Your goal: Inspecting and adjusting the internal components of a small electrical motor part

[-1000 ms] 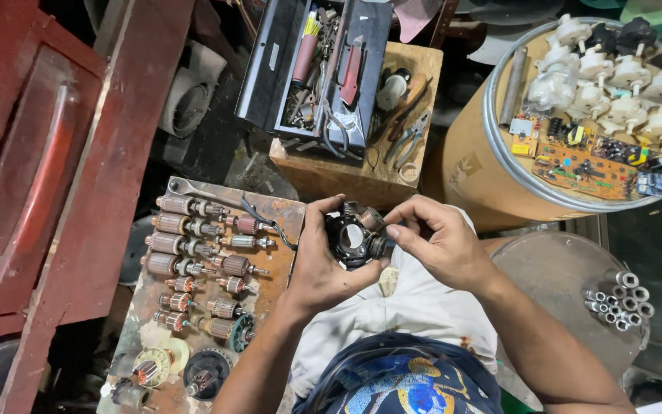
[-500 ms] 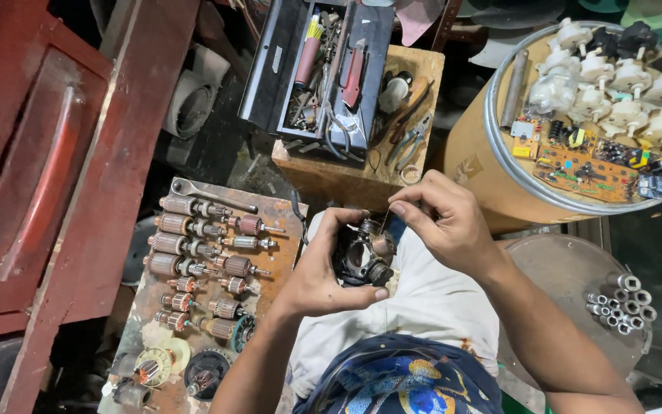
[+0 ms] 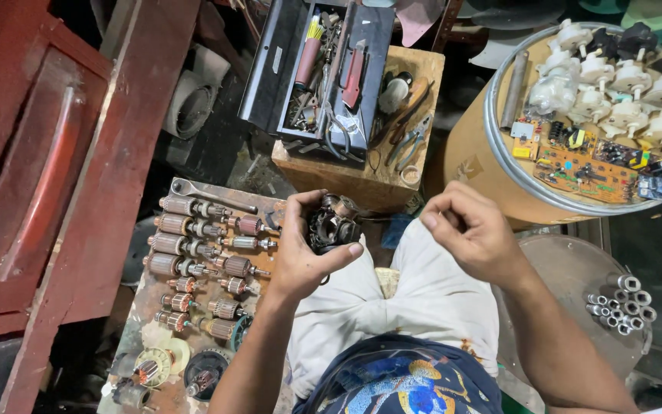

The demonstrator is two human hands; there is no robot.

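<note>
Holding a dark motor part (image 3: pixel 332 224) over the lap: left hand (image 3: pixel 300 253) curled round it, thumb under at its 5 o'clock, fingers over its 9 o'clock side. Palm hides most of the body; what sort of part it is stays hard to tell. Right hand (image 3: pixel 470 230) sits at the part's 3 o'clock, well apart, loosely curled with fingertips drawn together; can't tell if they pinch anything. Board (image 3: pixel 193 391) of armatures (image 3: pixel 185 245) at 9 o'clock of the left hand, its lower end cut off by the frame edge. Toolbox (image 3: pixel 270 77) at 12 o'clock on a wooden box (image 3: pixel 415 84), contents a jumble. Drum (image 3: pixel 473 153) with circuit boards (image 3: pixel 584 172) at 2 o'clock, cropped at the right. Versus half a second ago: right hand was on the part, now off it and moved right; the part sits higher.
</note>
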